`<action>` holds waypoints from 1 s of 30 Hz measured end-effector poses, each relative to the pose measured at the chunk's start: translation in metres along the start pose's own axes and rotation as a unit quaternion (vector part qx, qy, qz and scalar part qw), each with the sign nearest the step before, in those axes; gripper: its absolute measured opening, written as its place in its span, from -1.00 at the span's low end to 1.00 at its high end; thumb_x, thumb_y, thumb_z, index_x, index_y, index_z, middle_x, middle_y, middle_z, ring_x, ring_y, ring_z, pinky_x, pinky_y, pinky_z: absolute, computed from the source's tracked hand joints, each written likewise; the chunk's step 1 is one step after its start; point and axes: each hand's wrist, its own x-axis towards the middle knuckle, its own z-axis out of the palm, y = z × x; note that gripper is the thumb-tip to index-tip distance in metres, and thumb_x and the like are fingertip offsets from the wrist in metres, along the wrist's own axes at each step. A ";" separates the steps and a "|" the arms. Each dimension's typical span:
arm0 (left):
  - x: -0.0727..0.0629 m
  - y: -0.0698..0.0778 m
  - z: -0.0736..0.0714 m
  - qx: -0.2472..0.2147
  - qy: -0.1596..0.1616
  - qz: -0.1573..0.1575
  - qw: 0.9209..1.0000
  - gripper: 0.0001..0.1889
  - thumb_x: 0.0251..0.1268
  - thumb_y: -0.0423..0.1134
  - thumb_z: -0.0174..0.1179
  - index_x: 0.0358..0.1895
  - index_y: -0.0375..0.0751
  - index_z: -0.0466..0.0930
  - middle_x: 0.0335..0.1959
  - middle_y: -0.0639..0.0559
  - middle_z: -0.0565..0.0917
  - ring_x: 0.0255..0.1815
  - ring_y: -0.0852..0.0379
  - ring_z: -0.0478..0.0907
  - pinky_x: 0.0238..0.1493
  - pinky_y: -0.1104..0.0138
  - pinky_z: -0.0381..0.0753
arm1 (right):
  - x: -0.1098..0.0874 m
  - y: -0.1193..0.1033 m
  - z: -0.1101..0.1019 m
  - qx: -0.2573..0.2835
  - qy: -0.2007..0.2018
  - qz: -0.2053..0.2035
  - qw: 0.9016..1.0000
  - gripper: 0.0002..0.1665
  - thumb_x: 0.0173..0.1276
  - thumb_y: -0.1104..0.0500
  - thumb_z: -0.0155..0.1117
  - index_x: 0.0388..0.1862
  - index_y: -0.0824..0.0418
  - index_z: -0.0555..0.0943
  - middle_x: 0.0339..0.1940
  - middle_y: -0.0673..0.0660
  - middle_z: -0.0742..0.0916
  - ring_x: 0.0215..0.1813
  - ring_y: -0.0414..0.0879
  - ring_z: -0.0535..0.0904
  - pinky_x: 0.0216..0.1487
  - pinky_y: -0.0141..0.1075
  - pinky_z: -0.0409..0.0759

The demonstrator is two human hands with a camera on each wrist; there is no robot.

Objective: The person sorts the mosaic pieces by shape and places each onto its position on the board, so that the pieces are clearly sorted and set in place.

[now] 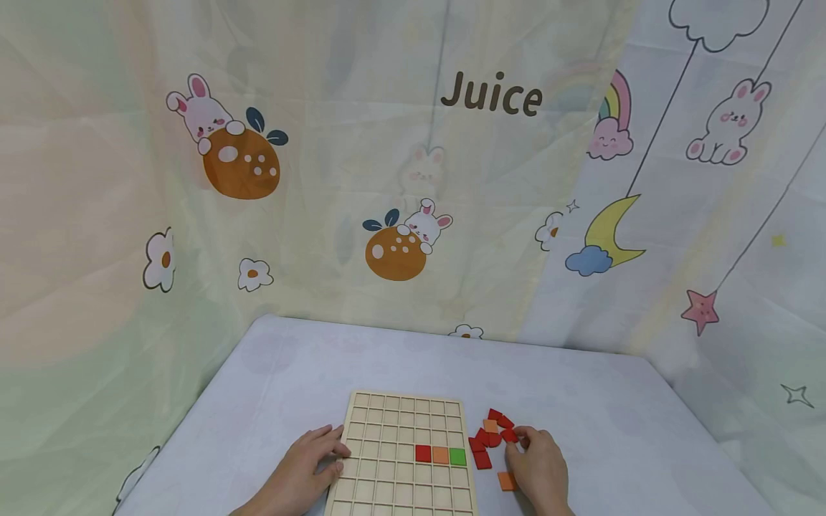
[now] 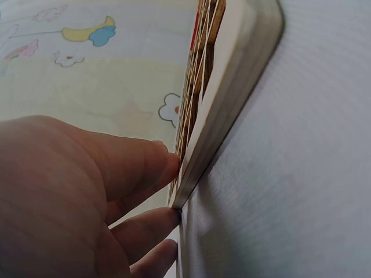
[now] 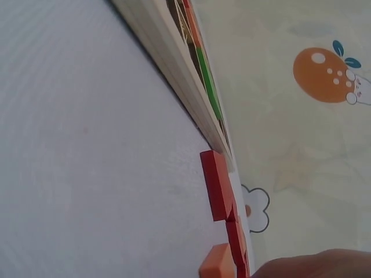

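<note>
A light wooden grid board (image 1: 377, 469) lies on the table. One row of it holds a red tile (image 1: 423, 453), an orange tile (image 1: 440, 455) and a green tile (image 1: 457, 456). My left hand (image 1: 306, 462) rests on the board's left edge with loosely bent fingers; in the left wrist view the fingertips (image 2: 165, 156) touch its rim. To the right of the board, my right hand (image 1: 540, 462) pinches a red piece (image 1: 510, 435) between thumb and index finger, at the side of a small pile. The right wrist view shows only part of that hand, at the bottom.
Several loose red pieces (image 1: 482, 459) lie close to the board's right edge, with an orange square (image 1: 490, 426) among them. Another orange square (image 1: 507, 481) lies nearer, beside the right hand. A printed curtain (image 1: 335, 172) hangs behind the pale table (image 1: 581, 387).
</note>
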 end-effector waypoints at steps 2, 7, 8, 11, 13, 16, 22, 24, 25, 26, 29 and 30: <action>0.000 0.000 0.000 -0.001 0.000 -0.001 1.000 -0.94 0.34 -0.13 0.22 -0.19 0.17 0.62 0.37 -0.19 0.42 0.42 -0.37 0.18 0.26 -0.45 0.08 | 0.000 0.000 -0.001 0.004 -0.007 0.004 1.000 -0.61 0.14 0.24 0.36 -0.04 0.38 0.63 -0.38 0.19 0.56 -0.36 0.00 0.42 -0.42 -0.23 0.50; 0.000 0.000 0.001 0.004 0.002 -0.003 1.000 -0.93 0.32 -0.14 0.24 -0.20 0.18 0.62 0.37 -0.18 0.43 0.42 -0.37 0.19 0.27 -0.45 0.06 | -0.001 0.000 -0.002 0.009 -0.018 0.004 1.000 -0.59 0.11 0.26 0.37 -0.03 0.39 0.63 -0.35 0.21 0.57 -0.34 0.01 0.44 -0.36 -0.18 0.59; 0.000 0.000 0.001 0.005 0.003 -0.003 1.000 -0.93 0.32 -0.14 0.24 -0.20 0.18 0.62 0.36 -0.18 0.43 0.42 -0.37 0.19 0.28 -0.45 0.06 | -0.001 0.000 -0.002 0.009 -0.019 0.003 1.000 -0.58 0.11 0.25 0.40 -0.03 0.39 0.63 -0.34 0.21 0.57 -0.33 0.01 0.44 -0.34 -0.17 0.61; 0.000 0.000 0.001 0.006 0.004 -0.005 1.000 -0.93 0.32 -0.14 0.24 -0.20 0.18 0.62 0.36 -0.17 0.43 0.42 -0.37 0.19 0.25 -0.45 0.10 | -0.001 0.000 -0.001 0.011 -0.022 0.003 1.000 -0.55 0.12 0.21 0.45 -0.03 0.40 0.62 -0.33 0.23 0.57 -0.33 0.01 0.44 -0.31 -0.16 0.64; 0.000 0.000 0.001 0.007 0.005 -0.004 1.000 -0.93 0.31 -0.14 0.24 -0.20 0.18 0.63 0.36 -0.17 0.43 0.42 -0.37 0.20 0.24 -0.45 0.13 | -0.001 0.000 -0.001 0.011 -0.023 0.001 1.000 -0.54 0.14 0.19 0.47 -0.03 0.40 0.62 -0.33 0.24 0.57 -0.32 0.02 0.44 -0.28 -0.15 0.65; 0.000 0.001 0.001 0.008 0.006 -0.001 1.000 -0.93 0.31 -0.15 0.24 -0.20 0.17 0.63 0.36 -0.18 0.44 0.41 -0.38 0.20 0.22 -0.45 0.16 | -0.001 -0.001 -0.001 0.009 -0.021 0.000 1.000 -0.56 0.17 0.19 0.47 -0.04 0.41 0.63 -0.32 0.24 0.58 -0.31 0.02 0.45 -0.24 -0.12 0.64; -0.001 0.001 0.000 0.007 0.007 0.008 1.000 -0.93 0.32 -0.16 0.24 -0.19 0.15 0.63 0.35 -0.20 0.44 0.40 -0.39 0.21 0.26 -0.45 0.10 | 0.000 0.000 -0.002 0.006 -0.009 0.007 1.000 -0.63 0.21 0.21 0.44 -0.07 0.42 0.64 -0.28 0.26 0.61 -0.28 0.04 0.50 -0.17 -0.05 0.67; -0.001 0.001 -0.001 0.006 0.007 0.011 1.000 -0.93 0.32 -0.15 0.24 -0.19 0.15 0.63 0.35 -0.21 0.44 0.40 -0.40 0.22 0.26 -0.46 0.07 | -0.001 -0.001 -0.002 0.009 -0.006 0.009 1.000 -0.62 0.22 0.21 0.43 -0.06 0.42 0.64 -0.27 0.27 0.62 -0.27 0.05 0.51 -0.15 -0.03 0.67; -0.002 0.001 -0.001 0.006 0.007 0.012 1.000 -0.93 0.32 -0.15 0.24 -0.19 0.15 0.63 0.35 -0.21 0.44 0.40 -0.40 0.22 0.26 -0.45 0.08 | -0.001 -0.001 -0.003 0.010 -0.005 0.009 1.000 -0.62 0.22 0.21 0.43 -0.05 0.42 0.64 -0.26 0.27 0.63 -0.26 0.05 0.51 -0.14 -0.01 0.67; -0.002 0.001 -0.001 0.005 0.007 0.012 1.000 -0.93 0.32 -0.14 0.24 -0.19 0.15 0.63 0.35 -0.21 0.44 0.39 -0.40 0.22 0.25 -0.46 0.09 | -0.001 -0.002 -0.003 0.013 -0.004 0.010 1.000 -0.62 0.22 0.21 0.42 -0.04 0.41 0.64 -0.25 0.27 0.63 -0.25 0.06 0.52 -0.13 -0.01 0.67; -0.002 0.000 -0.001 0.003 0.005 0.011 1.000 -0.93 0.32 -0.12 0.24 -0.18 0.15 0.63 0.35 -0.20 0.44 0.40 -0.40 0.21 0.22 -0.46 0.14 | -0.003 -0.004 -0.002 0.030 -0.004 0.013 0.999 -0.60 0.23 0.20 0.42 -0.01 0.40 0.63 -0.19 0.28 0.64 -0.22 0.07 0.51 -0.12 -0.02 0.68; -0.002 0.000 -0.001 0.003 0.004 0.010 1.000 -0.93 0.32 -0.12 0.24 -0.18 0.16 0.63 0.36 -0.20 0.44 0.40 -0.40 0.21 0.22 -0.45 0.16 | -0.004 -0.005 -0.002 0.037 -0.005 0.013 0.999 -0.59 0.23 0.20 0.42 0.00 0.39 0.63 -0.17 0.28 0.64 -0.21 0.07 0.51 -0.13 -0.04 0.69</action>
